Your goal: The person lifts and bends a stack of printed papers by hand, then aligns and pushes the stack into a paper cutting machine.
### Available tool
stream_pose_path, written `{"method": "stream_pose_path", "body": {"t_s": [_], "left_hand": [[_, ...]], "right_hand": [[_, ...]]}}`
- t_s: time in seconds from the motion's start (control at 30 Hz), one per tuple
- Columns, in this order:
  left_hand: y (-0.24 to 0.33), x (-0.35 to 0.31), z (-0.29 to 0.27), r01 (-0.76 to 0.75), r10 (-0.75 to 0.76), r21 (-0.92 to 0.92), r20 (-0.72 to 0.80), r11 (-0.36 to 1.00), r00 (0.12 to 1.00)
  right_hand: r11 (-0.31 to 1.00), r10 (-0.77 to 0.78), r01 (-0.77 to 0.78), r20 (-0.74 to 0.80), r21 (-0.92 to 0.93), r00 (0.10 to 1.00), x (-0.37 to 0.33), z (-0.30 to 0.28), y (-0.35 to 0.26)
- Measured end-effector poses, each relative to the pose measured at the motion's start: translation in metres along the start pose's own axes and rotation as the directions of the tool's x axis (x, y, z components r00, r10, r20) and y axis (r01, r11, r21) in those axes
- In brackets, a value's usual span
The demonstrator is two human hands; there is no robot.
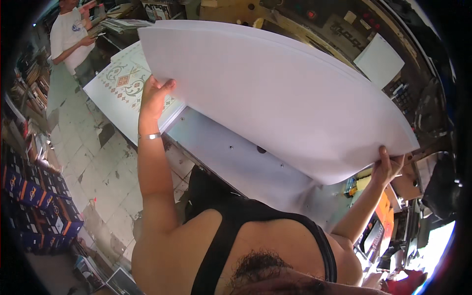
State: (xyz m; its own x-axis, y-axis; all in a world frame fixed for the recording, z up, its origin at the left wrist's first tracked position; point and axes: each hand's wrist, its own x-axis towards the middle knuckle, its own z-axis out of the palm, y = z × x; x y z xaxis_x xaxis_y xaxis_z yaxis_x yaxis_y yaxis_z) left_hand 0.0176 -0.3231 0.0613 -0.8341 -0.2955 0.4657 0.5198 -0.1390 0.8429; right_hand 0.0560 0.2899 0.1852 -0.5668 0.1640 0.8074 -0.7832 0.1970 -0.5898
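White sheets bowed across the frame's middle, the left hand and right hand each in pinching grip on their edges.

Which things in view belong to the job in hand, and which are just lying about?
In the job:
large white sheets, held by the left hand and right hand
metal surface below them
probably the patterned sheets by the left hand

Seemingly just lying about:
dark blue boxes, lower left
white paper, upper right
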Motion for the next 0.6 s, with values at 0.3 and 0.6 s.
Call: {"method": "stream_pose_path", "body": {"t_s": [0.3, 0.6], "left_hand": [[0.096, 0.053, 0.098, -0.314, 0.353, 0.192, -0.227, 0.93, 0.908], [0.054, -0.015, 0.082, -0.146, 0.14, 0.153, 0.053, 0.977, 0.989]], "right_hand": [[0.969, -0.096, 0.027, -0.272, -0.247, 0.958, 0.06, -0.015, -0.056], [0.98, 0.085, -0.116, -0.187, -0.16, 0.979, -0.059, -0.05, -0.091]]}}
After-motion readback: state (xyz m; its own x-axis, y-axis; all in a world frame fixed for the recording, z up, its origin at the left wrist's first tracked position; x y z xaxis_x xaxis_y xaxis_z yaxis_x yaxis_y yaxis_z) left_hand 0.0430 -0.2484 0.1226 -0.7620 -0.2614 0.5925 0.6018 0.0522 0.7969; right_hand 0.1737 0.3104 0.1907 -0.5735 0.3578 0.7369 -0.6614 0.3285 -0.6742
